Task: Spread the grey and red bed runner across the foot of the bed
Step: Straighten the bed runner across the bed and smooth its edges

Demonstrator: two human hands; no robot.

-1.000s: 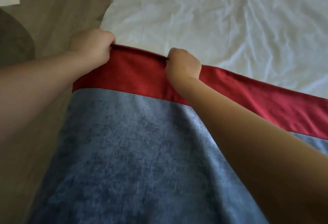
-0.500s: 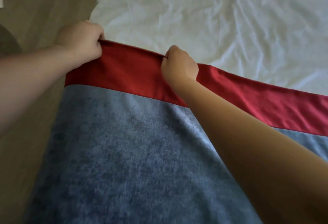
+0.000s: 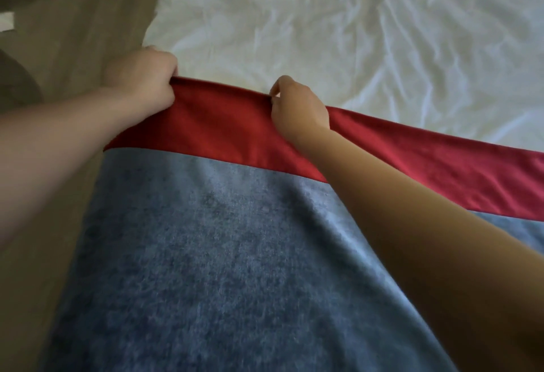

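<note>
The bed runner [image 3: 235, 254] is drawn over the near end of the bed [image 3: 353, 33]. Its red border is gripped by the left hand [image 3: 141, 77] at the bed's corner. The right hand [image 3: 297, 106] has been loosened from a fist to a fingertip pinch, so release seems near.

Runner [image 3: 235, 254]: grey part a matt, mottled, napped cloth; red band [image 3: 223, 124] smoother, faint sheen. Sheet [image 3: 353, 33]: white cloth, creased. Floor [image 3: 73, 33]: matt beige.

Atop bed [image 3: 353, 33], nr end: runner [image 3: 235, 254] (floor [image 3: 73, 33] L).
</note>
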